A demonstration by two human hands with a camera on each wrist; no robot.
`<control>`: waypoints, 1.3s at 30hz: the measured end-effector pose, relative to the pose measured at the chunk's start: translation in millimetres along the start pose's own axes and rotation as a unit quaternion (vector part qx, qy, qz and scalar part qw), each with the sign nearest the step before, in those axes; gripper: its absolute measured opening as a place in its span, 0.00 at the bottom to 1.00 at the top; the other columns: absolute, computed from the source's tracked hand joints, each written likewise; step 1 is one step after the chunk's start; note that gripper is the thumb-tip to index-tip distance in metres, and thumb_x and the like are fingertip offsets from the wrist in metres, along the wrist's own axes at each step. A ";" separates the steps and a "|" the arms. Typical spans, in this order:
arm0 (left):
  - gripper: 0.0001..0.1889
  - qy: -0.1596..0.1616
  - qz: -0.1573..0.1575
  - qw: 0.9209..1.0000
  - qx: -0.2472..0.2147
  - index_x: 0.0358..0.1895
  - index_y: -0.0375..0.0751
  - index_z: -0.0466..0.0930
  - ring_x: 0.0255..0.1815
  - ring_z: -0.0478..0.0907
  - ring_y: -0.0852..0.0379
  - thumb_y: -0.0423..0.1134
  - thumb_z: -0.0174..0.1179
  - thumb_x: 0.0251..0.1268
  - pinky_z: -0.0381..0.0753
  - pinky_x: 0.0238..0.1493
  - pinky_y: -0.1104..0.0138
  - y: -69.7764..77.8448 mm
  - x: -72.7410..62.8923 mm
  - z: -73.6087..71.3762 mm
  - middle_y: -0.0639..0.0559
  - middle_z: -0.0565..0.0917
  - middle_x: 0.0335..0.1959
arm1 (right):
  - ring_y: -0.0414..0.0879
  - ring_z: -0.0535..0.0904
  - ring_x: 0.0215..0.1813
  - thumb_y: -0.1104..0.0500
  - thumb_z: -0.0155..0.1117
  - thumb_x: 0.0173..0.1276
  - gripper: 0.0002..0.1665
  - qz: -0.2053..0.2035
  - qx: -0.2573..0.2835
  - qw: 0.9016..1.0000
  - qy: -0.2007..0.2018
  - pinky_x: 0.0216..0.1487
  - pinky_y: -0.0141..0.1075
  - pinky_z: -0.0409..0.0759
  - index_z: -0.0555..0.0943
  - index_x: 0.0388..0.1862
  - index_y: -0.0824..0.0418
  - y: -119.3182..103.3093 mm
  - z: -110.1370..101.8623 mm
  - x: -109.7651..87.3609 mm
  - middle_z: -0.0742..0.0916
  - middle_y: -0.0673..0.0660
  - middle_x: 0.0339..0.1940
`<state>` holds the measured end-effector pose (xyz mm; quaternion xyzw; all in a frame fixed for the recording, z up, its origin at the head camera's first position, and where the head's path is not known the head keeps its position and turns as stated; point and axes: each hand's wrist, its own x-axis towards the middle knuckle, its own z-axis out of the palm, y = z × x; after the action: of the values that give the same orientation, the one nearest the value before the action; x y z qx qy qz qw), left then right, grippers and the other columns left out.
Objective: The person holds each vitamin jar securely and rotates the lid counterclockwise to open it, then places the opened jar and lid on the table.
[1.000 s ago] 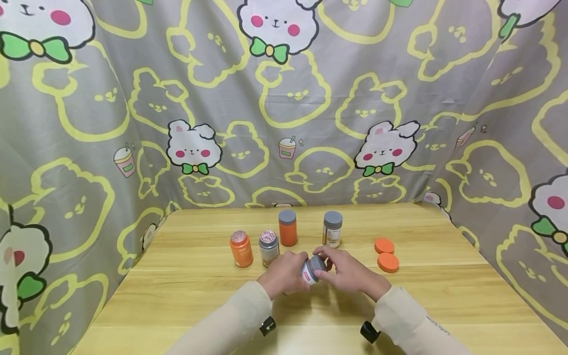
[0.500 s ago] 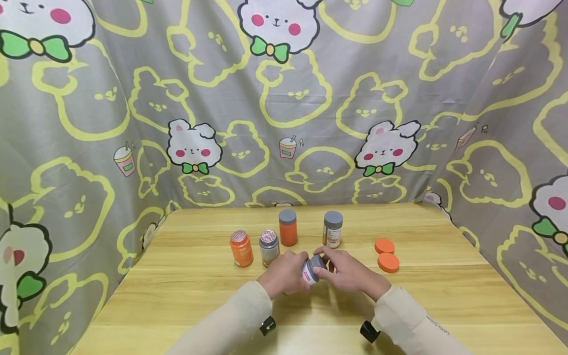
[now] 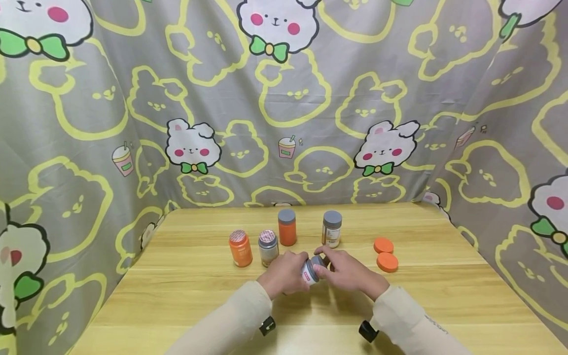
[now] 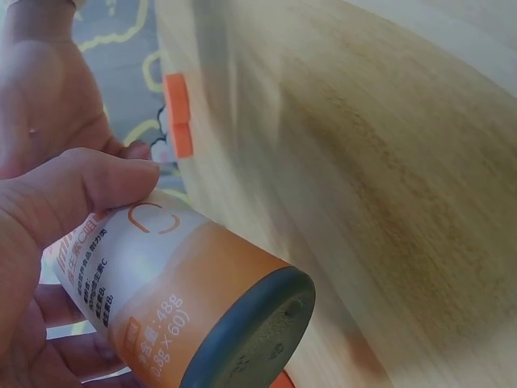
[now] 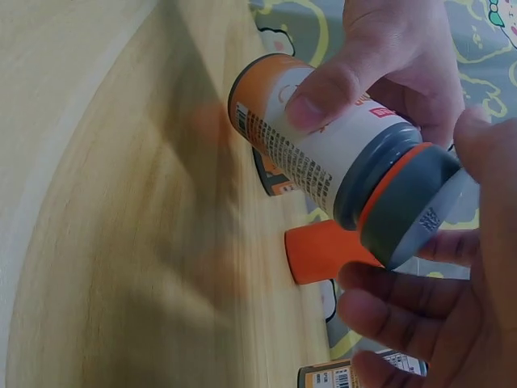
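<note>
Only slight movement since the earlier frame: the thumb of your right hand [image 3: 350,271] shifted on the gray cap [image 5: 404,206]. You were likely mid cap-turn; loosening or tightening, couldn't tell. Your left hand [image 3: 286,274] clamped the vitamin C bottle [image 5: 343,162] tilted above the desk [image 3: 199,310], thumb across its label. Right thumb and index pinched the cap, other fingers spread. Next probably needed: steady left grip, wrist twist right.

The head view is bright. Both wrist views look dimmer, with soft shadows on the table [image 5: 89,267].
</note>
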<state>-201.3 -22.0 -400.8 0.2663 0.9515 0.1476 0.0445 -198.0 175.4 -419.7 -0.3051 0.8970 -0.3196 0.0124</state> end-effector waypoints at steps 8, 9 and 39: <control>0.28 -0.001 0.002 1.000 0.009 0.47 0.42 0.77 0.25 0.73 0.62 0.44 0.79 0.39 0.74 0.27 0.70 -1.0 -0.4 -1.1 0.55 0.78 0.29 | 0.41 0.75 0.36 0.48 0.63 0.68 0.27 -0.022 0.015 1.000 -0.005 0.33 0.34 0.75 0.71 0.59 0.62 2.0 0.2 0.6 0.80 0.48 0.38; 0.28 -0.001 0.003 1.000 0.011 0.47 0.42 0.77 0.25 0.73 0.62 0.43 0.79 0.39 0.74 0.27 0.70 -0.9 -0.6 -1.3 0.55 0.78 0.29 | 0.41 0.75 0.36 0.48 0.63 0.68 0.28 -0.024 0.013 1.000 -0.005 0.34 0.34 0.75 0.71 0.60 0.62 2.1 0.4 0.6 0.80 0.48 0.39; 0.28 -0.009 -0.005 1.000 0.006 0.48 0.42 0.77 0.25 0.73 0.61 0.44 0.78 0.41 0.74 0.27 0.70 1.9 -1.2 -2.8 0.54 0.77 0.29 | 0.41 0.75 0.33 0.47 0.60 0.71 0.24 -0.029 0.011 0.999 0.022 0.32 0.34 0.75 0.72 0.57 0.61 -2.4 2.6 1.2 0.79 0.46 0.34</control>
<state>-199.8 -21.9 -397.5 0.2627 0.9533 0.1392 0.0523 -197.1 171.8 -420.2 -0.3234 0.8843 -0.3365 -0.0127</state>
